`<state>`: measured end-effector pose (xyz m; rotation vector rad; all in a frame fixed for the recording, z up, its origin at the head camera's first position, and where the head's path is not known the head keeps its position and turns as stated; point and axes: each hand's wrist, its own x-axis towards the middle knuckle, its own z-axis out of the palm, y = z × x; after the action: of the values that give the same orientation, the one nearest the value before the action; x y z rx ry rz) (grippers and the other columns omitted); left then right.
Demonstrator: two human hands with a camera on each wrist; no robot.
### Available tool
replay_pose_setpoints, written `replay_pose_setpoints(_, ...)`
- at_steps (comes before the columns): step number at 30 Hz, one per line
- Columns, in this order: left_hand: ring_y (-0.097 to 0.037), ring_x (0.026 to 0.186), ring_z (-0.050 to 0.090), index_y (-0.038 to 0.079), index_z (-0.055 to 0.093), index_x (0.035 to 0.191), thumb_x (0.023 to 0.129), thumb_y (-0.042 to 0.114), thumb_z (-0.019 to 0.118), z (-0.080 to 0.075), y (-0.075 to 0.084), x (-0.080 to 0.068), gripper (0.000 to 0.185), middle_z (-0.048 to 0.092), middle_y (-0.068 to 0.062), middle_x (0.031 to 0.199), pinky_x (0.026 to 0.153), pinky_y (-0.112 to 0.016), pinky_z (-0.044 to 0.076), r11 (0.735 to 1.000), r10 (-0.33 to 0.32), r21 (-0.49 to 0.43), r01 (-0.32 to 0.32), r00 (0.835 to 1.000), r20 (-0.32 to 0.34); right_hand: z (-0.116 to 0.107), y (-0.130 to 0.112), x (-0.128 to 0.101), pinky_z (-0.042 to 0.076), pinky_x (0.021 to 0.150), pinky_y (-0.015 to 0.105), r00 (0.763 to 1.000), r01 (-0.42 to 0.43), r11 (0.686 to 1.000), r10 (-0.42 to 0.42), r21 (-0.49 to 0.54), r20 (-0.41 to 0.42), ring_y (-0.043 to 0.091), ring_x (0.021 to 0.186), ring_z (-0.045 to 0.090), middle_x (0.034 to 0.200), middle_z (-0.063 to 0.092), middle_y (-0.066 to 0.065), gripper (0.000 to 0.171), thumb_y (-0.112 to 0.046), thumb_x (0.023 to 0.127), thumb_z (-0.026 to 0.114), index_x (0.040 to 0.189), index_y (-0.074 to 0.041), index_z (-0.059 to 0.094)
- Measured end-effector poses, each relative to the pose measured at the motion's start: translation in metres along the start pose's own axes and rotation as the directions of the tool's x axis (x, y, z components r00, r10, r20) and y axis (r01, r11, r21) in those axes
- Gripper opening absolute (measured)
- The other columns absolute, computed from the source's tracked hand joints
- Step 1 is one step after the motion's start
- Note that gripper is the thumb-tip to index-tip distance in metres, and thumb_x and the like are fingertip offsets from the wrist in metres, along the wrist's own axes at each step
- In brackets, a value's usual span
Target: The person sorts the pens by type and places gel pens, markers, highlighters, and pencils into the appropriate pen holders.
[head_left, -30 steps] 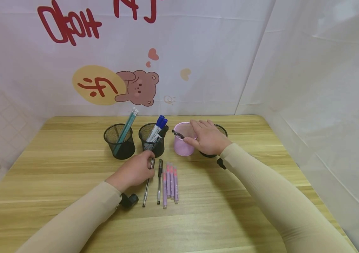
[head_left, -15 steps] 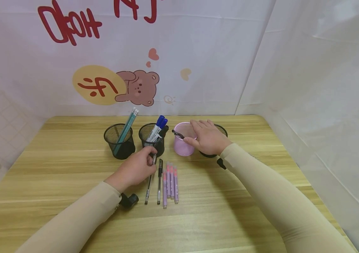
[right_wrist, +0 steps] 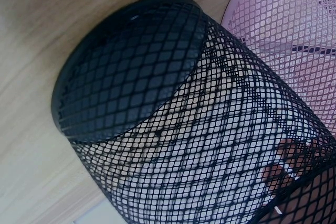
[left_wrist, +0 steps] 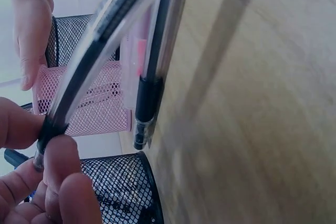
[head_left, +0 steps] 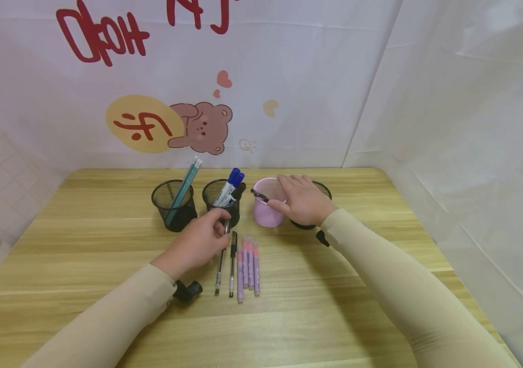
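My left hand (head_left: pixel 199 237) pinches a clear-barrelled pen (head_left: pixel 220 271) with black parts near its upper end, between thumb and fingers. The pen's lower end points toward me over the table. Just right of it lies a similar pen (head_left: pixel 232 268), and beyond that several purple pens (head_left: pixel 250 271) with pink parts. My right hand (head_left: pixel 307 200) rests across the right rim of a pink mesh cup (head_left: pixel 268 217), fingers extended and thumb at the front rim. A black pen (head_left: pixel 259 195) leans in that cup. In the right wrist view a black mesh cup (right_wrist: pixel 184 108) fills the foreground.
The cups stand in a row near the table's back. One black mesh cup (head_left: pixel 182 221) holds green pencils (head_left: pixel 185 184); another black cup (head_left: pixel 233 217) holds blue-capped and black-capped markers (head_left: pixel 229 189). A white printed backdrop (head_left: pixel 289 76) hangs behind the wooden table (head_left: pixel 289 322).
My left hand has moved slightly up and right with the pen, whose lower end has swung right toward the lying pen. The right hand has stayed at the pink cup.
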<state>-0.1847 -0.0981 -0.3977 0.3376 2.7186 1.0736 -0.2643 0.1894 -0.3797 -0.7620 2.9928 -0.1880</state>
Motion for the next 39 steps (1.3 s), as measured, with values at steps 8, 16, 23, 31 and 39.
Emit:
replay_pose_setpoints(8,-0.018,0.077,0.06,0.012,0.056,0.139,0.097,0.018,0.072,-0.002,0.002,-0.001,0.045,0.068,-0.005,0.101,0.069,-0.032,0.052,0.999,0.039,-0.013,-0.039,0.999,-0.036,-0.001,-0.001,-0.002,0.018,0.133,0.054,1.0,0.0,1.0,0.0,-0.001,-0.003,0.037,0.158,0.033,0.168,0.039,0.016,0.086,-0.065,0.106,0.041,0.165,-0.004,0.027)
replay_pose_setpoints(16,-0.016,0.075,0.06,0.011,0.055,0.14,0.097,0.018,0.073,-0.004,0.003,0.001,0.047,0.068,-0.004,0.098,0.068,-0.032,0.053,0.996,0.078,-0.044,-0.083,0.992,-0.097,0.002,0.001,0.0,0.018,0.133,0.054,1.0,-0.005,1.0,0.005,0.005,-0.01,0.037,0.157,0.034,0.167,0.04,0.016,0.086,-0.066,0.106,0.04,0.165,-0.004,0.027)
replay_pose_setpoints(23,-0.014,0.075,0.065,0.012,0.055,0.138,0.097,0.018,0.074,-0.006,0.006,0.003,0.046,0.069,-0.004,0.101,0.067,-0.031,0.054,0.991,0.098,-0.081,-0.111,0.984,-0.151,0.002,0.001,0.0,0.019,0.133,0.053,1.0,-0.005,1.0,0.005,0.008,-0.012,0.037,0.157,0.035,0.167,0.04,0.016,0.086,-0.065,0.106,0.041,0.164,-0.003,0.028)
replay_pose_setpoints(31,-0.015,0.079,0.067,0.012,0.055,0.139,0.098,0.019,0.074,-0.007,0.008,0.003,0.046,0.07,-0.004,0.102,0.072,-0.032,0.055,0.983,0.116,-0.116,-0.142,0.972,-0.205,0.001,0.0,0.0,0.019,0.133,0.053,1.0,-0.006,1.0,0.006,0.006,-0.009,0.037,0.156,0.035,0.167,0.04,0.017,0.086,-0.065,0.106,0.041,0.165,-0.004,0.027)
replay_pose_setpoints(39,-0.018,0.088,0.071,0.012,0.055,0.14,0.098,0.019,0.075,-0.009,0.011,0.004,0.047,0.07,-0.006,0.106,0.078,-0.035,0.059,0.979,0.107,-0.142,-0.149,0.959,-0.263,0.001,0.001,0.0,0.019,0.133,0.053,1.0,-0.003,1.0,0.003,0.01,-0.009,0.037,0.156,0.035,0.167,0.04,0.016,0.087,-0.066,0.106,0.04,0.165,-0.004,0.027)
